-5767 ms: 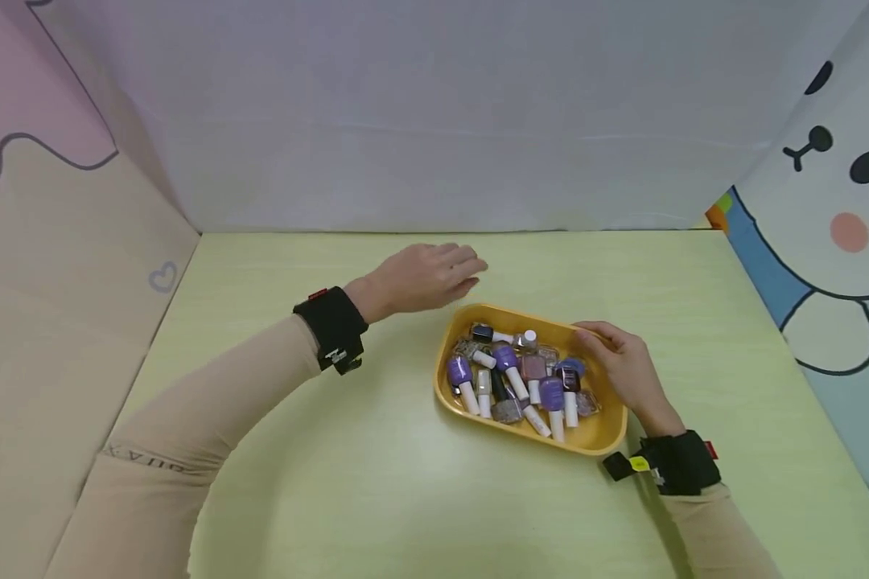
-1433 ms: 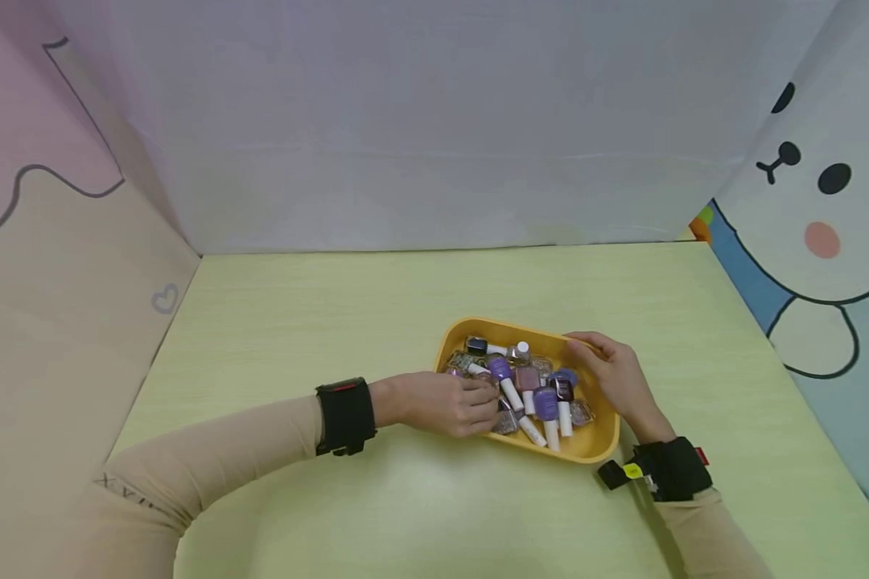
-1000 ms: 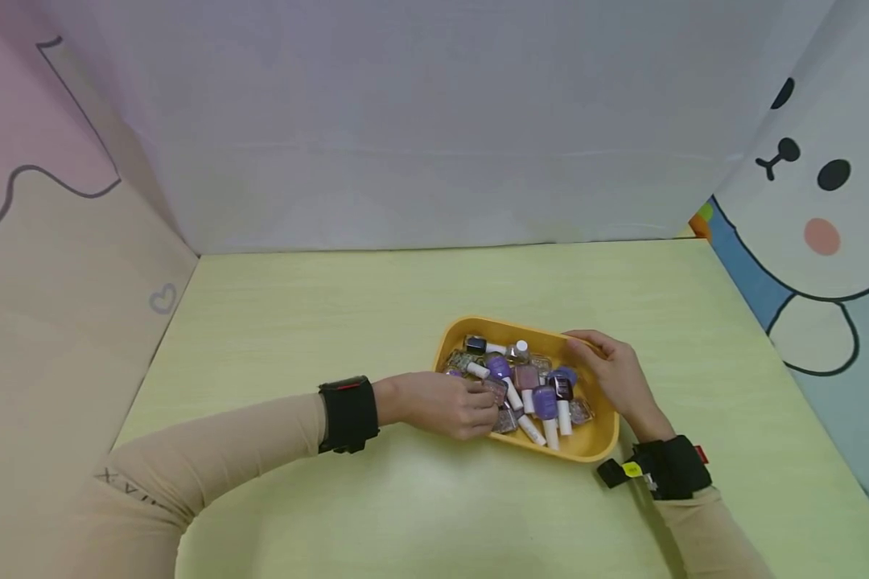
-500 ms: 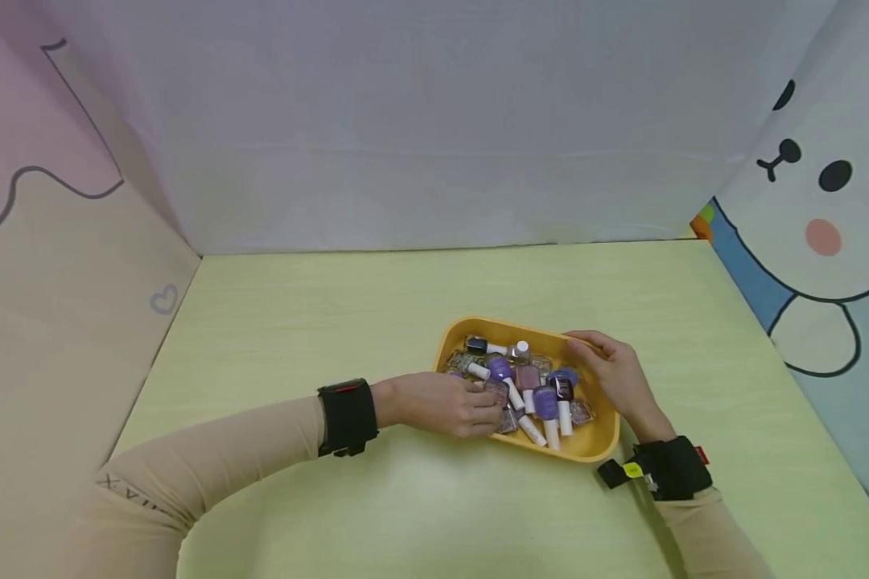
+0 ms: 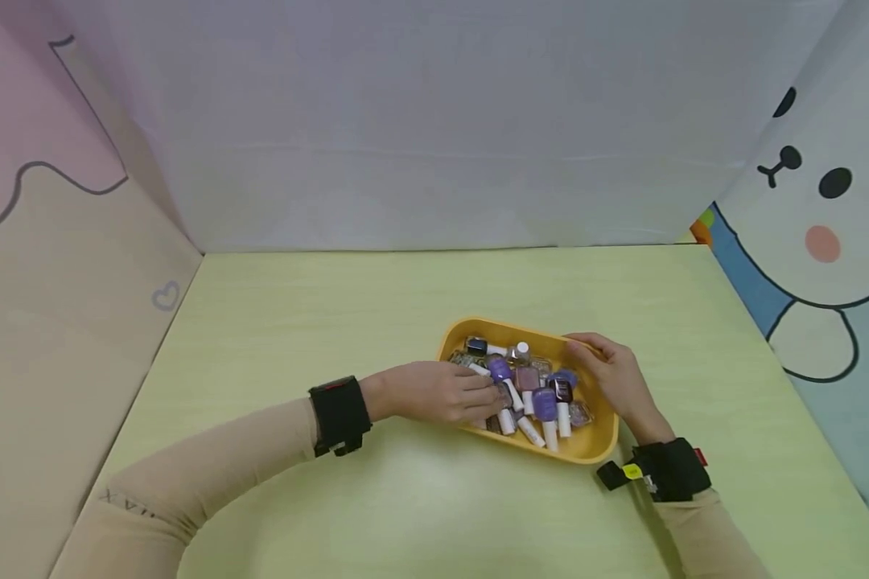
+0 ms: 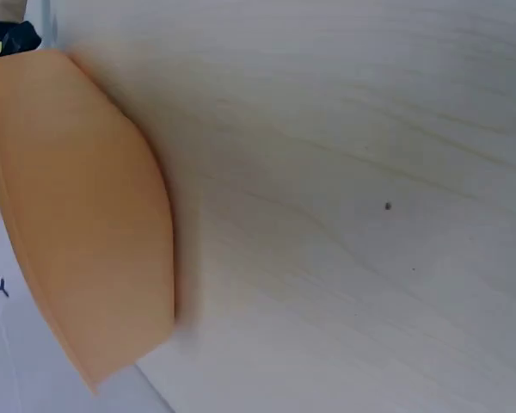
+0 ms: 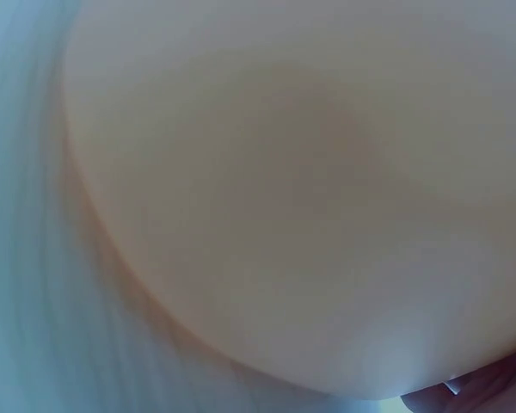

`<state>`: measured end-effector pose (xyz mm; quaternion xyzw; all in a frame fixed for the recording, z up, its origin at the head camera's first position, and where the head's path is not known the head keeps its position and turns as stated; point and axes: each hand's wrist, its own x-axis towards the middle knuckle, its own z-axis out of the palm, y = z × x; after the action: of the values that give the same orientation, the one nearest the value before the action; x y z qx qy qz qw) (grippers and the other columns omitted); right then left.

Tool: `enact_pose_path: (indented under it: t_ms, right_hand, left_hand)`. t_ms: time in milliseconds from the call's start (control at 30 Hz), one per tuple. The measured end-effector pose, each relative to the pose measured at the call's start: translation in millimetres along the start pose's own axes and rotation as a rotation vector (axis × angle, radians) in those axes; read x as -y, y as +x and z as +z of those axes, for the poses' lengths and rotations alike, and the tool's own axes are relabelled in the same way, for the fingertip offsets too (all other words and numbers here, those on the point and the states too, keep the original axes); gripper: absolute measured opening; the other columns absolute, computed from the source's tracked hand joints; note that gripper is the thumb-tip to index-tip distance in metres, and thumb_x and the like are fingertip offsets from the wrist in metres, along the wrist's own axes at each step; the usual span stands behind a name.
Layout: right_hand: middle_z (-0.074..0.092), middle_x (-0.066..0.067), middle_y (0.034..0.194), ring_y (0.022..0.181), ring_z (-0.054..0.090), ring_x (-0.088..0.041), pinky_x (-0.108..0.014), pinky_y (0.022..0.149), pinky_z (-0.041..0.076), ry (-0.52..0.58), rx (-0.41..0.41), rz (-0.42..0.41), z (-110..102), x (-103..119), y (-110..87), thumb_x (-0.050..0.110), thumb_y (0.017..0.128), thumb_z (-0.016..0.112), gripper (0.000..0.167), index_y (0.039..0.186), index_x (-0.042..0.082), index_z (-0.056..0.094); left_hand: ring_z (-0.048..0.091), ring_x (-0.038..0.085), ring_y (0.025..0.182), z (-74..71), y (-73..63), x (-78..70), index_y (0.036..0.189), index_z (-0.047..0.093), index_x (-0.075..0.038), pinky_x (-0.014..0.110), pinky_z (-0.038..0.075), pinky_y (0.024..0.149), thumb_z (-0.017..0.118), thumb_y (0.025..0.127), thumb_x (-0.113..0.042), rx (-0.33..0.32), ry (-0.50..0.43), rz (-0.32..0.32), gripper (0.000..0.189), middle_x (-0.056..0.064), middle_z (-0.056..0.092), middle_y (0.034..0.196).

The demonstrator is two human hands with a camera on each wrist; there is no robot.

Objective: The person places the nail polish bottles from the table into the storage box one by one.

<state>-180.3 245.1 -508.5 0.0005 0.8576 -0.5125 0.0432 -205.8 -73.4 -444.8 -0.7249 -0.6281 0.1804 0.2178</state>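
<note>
A yellow tray (image 5: 595,450) holds a pile of nail polish bottles (image 5: 545,404), purple, pink, dark and glittery, with white caps. My left hand (image 5: 442,392) reaches over the tray's left end, palm down. Its fingertips are at a dark glittery nail polish bottle (image 5: 505,396) whose white cap points toward me; the thumb is hidden, and I cannot tell whether the fingers pinch it. My right hand (image 5: 618,378) grips the tray's right rim, thumb on the inside. The left wrist view has the tray's outer wall (image 6: 86,206); the right wrist view, its blurred wall (image 7: 284,198).
The tray sits right of centre on a pale green table (image 5: 319,314). A white wall (image 5: 434,129) closes off the back. Printed panels stand on both sides, the right one with a cartoon face (image 5: 804,201).
My left hand came down from behind the tray to its left end. In the last half second it rose slightly, and the bottle's cap at its fingertips came into view. My right hand kept its grip.
</note>
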Motion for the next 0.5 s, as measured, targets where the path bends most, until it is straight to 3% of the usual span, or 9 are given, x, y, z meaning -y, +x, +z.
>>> enact_pose_path:
  t_ms: [100, 300, 400, 500]
  right_hand:
    - [0.069, -0.018, 0.129, 0.107, 0.062, -0.001, -0.007, 0.091, 0.048, 0.005, 0.008, 0.011, -1.1, 0.2, 1.7, 0.042, 0.108, 0.053, 0.049, 0.134, 0.003, 0.066]
    - [0.067, -0.019, 0.134, 0.12, 0.062, -0.025, -0.014, 0.097, 0.048, 0.006, 0.031, 0.055, -0.9, 0.2, 5.4, 0.047, 0.108, 0.051, 0.054, 0.137, 0.003, 0.064]
    - [0.066, -0.02, 0.135, 0.121, 0.06, -0.026, -0.015, 0.097, 0.048, 0.017, 0.043, 0.07, -0.5, 0.0, 7.9, 0.047, 0.107, 0.051, 0.055, 0.137, 0.002, 0.063]
    - [0.065, -0.019, 0.136, 0.122, 0.059, -0.024, -0.016, 0.098, 0.048, 0.028, 0.066, 0.078, -1.8, -0.5, 10.4, 0.048, 0.108, 0.049, 0.057, 0.138, 0.002, 0.062]
  left_hand:
    - [0.065, 0.013, 0.12, 5.0, -6.7, 7.0, 0.134, 0.068, -0.013, 0.026, 0.053, 0.105, 0.064, 0.104, -0.02, -0.083, -0.025, -0.133, 0.031, -0.001, 0.07, 0.128]
    - [0.073, 0.017, 0.103, 21.4, -20.1, 18.7, 0.115, 0.077, -0.007, 0.029, 0.058, 0.098, 0.082, 0.089, -0.034, -0.354, -0.137, -0.442, 0.038, 0.004, 0.077, 0.11]
    - [0.072, 0.02, 0.102, 29.7, -30.5, 18.9, 0.111, 0.076, -0.006, 0.033, 0.057, 0.101, 0.086, 0.085, -0.028, -0.396, -0.207, -0.565, 0.035, 0.006, 0.076, 0.107]
    - [0.07, 0.023, 0.105, 36.6, -42.3, 16.0, 0.108, 0.076, -0.006, 0.04, 0.053, 0.109, 0.084, 0.087, -0.023, -0.392, -0.255, -0.722, 0.028, 0.008, 0.075, 0.108]
